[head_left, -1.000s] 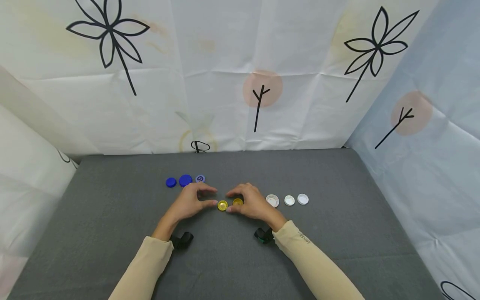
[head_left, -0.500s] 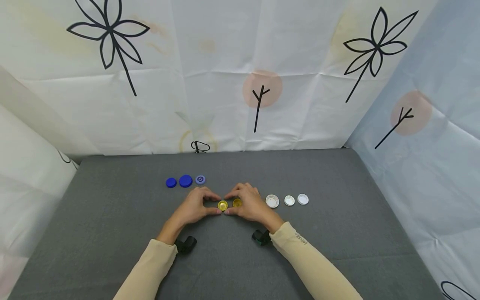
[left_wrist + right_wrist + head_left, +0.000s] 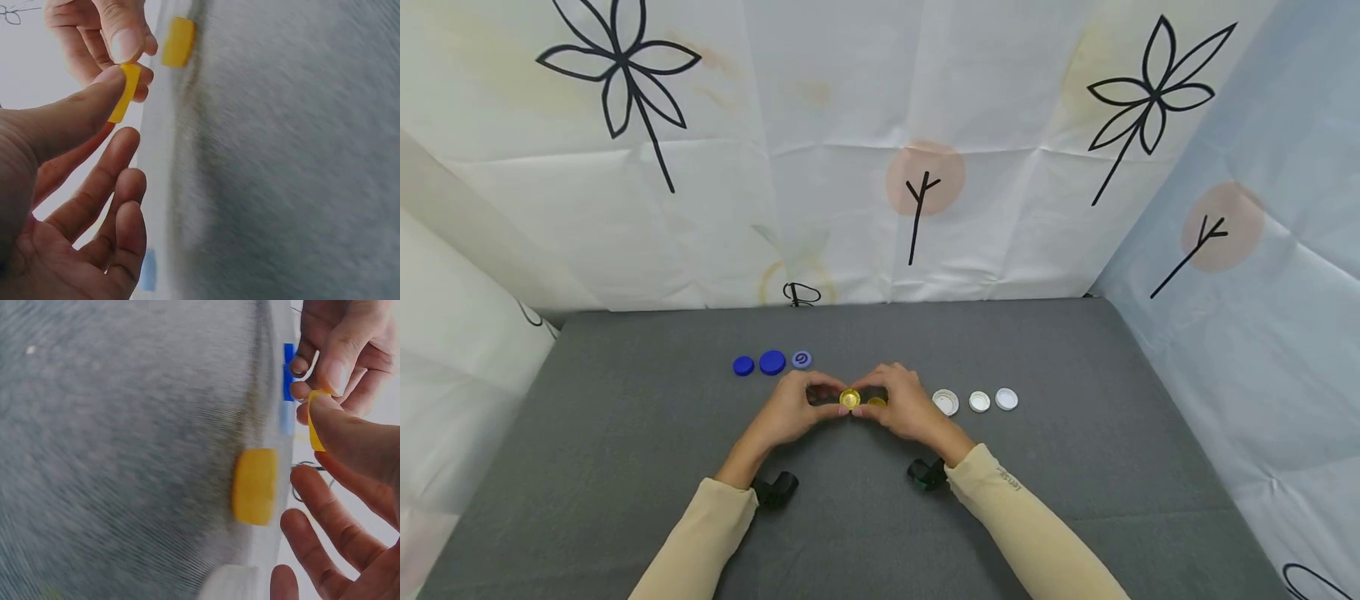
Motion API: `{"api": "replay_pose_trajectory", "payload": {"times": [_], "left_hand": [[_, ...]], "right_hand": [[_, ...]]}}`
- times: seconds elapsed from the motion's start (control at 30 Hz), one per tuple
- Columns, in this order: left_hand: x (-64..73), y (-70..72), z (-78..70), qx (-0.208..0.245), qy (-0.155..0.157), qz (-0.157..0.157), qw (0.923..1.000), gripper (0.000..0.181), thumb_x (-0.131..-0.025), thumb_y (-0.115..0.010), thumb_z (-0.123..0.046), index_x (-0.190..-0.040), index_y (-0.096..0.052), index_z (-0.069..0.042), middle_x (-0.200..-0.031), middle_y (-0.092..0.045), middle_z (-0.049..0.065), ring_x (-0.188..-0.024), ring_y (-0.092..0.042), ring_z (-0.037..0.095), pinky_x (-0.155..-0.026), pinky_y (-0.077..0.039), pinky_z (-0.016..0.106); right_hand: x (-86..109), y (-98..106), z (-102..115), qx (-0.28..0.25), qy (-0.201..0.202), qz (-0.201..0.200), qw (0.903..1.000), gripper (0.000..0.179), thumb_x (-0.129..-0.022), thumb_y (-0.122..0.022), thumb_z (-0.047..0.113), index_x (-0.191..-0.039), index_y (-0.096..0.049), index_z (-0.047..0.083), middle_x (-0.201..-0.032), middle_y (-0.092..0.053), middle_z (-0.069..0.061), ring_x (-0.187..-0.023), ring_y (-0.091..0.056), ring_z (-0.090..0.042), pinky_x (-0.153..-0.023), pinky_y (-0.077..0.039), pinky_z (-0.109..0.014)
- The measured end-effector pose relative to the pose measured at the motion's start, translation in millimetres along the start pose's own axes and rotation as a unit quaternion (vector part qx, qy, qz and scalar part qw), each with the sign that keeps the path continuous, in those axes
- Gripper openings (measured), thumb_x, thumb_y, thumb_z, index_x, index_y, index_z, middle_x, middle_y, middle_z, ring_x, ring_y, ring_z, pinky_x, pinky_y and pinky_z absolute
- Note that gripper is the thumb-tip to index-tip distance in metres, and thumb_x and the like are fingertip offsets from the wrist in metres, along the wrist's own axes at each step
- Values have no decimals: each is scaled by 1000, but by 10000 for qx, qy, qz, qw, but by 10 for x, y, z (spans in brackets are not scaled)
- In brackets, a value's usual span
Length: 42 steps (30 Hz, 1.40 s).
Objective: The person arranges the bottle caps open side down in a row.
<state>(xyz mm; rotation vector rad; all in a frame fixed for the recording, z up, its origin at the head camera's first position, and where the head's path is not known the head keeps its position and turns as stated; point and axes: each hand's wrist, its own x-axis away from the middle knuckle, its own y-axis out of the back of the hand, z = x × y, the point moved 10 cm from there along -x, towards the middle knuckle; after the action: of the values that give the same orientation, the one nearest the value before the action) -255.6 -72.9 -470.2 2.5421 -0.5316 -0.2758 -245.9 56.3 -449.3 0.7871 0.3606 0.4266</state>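
My left hand (image 3: 792, 408) and right hand (image 3: 904, 404) meet above the middle of the grey table, fingertips close together. Between them a yellow bottle cap (image 3: 850, 399) is raised off the cloth, its hollow side facing up toward the head camera. Thumb and finger of the left hand pinch it in the left wrist view; the right wrist view has the right thumb pressed on the cap's (image 3: 316, 422) edge. The other fingers of both hands stay loosely spread. A second yellow cap (image 3: 255, 486) lies on the cloth, partly covered by the right hand in the head view.
Blue caps lie in a row at the back left: a small one (image 3: 743, 366), a larger one (image 3: 772, 362) and a pale one with a mark (image 3: 802, 359). Three white caps (image 3: 979, 402) sit right of the right hand. Printed cloth walls (image 3: 1000, 225) border the table.
My left hand has moved right to the nearer yellow cap and taken hold. The cap has risen from the table between both hands. The blue and white caps have stayed put.
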Motion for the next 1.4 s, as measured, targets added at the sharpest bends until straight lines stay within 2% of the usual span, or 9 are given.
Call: {"api": "replay_pose_trajectory", "payload": {"times": [0.1,0.27,0.5,0.63,0.77,0.93,1.17,1.4], "left_hand": [[-18,32,-63,166,40,-95,9998,23,-85,-84,-14,-107,-78,-10,-95,-73,-2,-85,-67,14,-73,-53,33],[-51,69,-182,388,81,-192,9990,23,-87,-83,-16,-109,-77,-12,-94,-72,-3,-85,-66,13,-76,-54,35],[-83,93,-330,768,-163,-292,9965,22,-88,-82,-14,-110,-77,-9,-94,-73,-1,-84,-68,16,-76,-56,34],[-91,88,-381,953,-186,-300,9948,23,-89,-81,-13,-110,-77,-8,-95,-74,1,-85,-69,16,-76,-57,34],[-98,69,-396,1131,-94,-271,9932,23,-89,-80,-13,-112,-76,-8,-97,-74,2,-86,-69,18,-77,-57,34],[-98,49,-396,1347,-6,-257,9906,21,-93,-77,-13,-113,-76,-8,-99,-74,4,-89,-68,21,-77,-56,34],[-94,41,-394,1654,244,-280,9855,18,-97,-71,-13,-114,-75,-7,-107,-74,7,-100,-67,40,-77,-53,36],[-101,37,-403,1797,214,-322,9830,18,-98,-70,-11,-114,-74,-6,-107,-73,8,-101,-66,43,-78,-53,34]], "right_hand": [[10,103,26,-299,62,-173,9994,30,-85,-84,19,-113,-78,11,-106,-73,-2,-100,-63,-26,-88,-49,-47],[43,251,31,-737,47,-364,9966,30,-87,-82,16,-116,-76,11,-107,-73,-2,-102,-65,-29,-87,-51,-50],[89,382,26,-1380,99,-453,9893,31,-88,-80,12,-118,-74,7,-110,-73,-7,-104,-65,-37,-89,-51,-54],[116,435,17,-1664,75,-462,9849,31,-89,-80,10,-118,-74,6,-111,-73,-8,-105,-64,-40,-89,-50,-55],[136,474,12,-1799,53,-458,9826,31,-89,-79,10,-119,-74,6,-112,-73,-8,-105,-64,-39,-90,-50,-56],[145,501,2,-1923,57,-437,9803,30,-91,-77,9,-121,-73,5,-116,-72,-10,-105,-66,-31,-90,-50,-55],[142,518,-11,-2097,87,-421,9768,27,-95,-72,5,-122,-72,2,-116,-73,-11,-103,-67,-27,-89,-51,-50],[130,528,-62,-2204,-93,-483,9742,22,-97,-70,8,-118,-74,2,-108,-74,-9,-96,-68,-26,-88,-51,-48]]}}
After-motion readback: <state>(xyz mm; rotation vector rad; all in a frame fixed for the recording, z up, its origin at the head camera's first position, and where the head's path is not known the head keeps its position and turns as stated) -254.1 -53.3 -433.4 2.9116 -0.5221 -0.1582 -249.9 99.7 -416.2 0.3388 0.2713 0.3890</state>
